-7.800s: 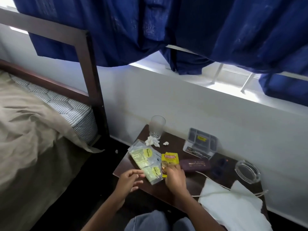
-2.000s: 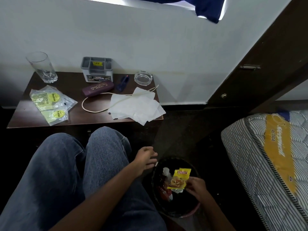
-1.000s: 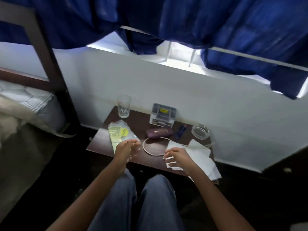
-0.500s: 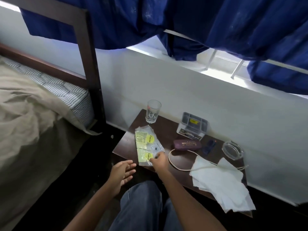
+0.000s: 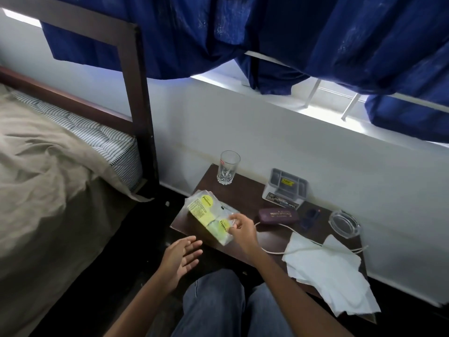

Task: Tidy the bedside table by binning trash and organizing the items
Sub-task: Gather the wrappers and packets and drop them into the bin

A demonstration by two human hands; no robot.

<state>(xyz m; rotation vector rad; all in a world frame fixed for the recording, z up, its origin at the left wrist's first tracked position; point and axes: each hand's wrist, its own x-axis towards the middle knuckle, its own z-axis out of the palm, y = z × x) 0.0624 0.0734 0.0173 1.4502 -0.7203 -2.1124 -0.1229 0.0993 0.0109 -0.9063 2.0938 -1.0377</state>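
Note:
On the dark wooden bedside table lie clear plastic packets with yellow labels at the front left. My right hand pinches their near right corner, lifting that edge. My left hand hovers open, palm up, just off the table's front left edge, below the packets. Further along the table are a maroon glasses case, a blue pen-like item, a cream cord and white tissue sheets hanging over the front right edge.
A drinking glass stands at the back left corner, a grey organizer box against the wall, a glass ashtray at the back right. A bed with a brown sheet and dark frame post is to the left. My knees are below the table.
My right hand has taken hold of the packets and raised their near edge. My left hand has come up closer beneath them. Earlier, a yellow wrapper went into the bin.

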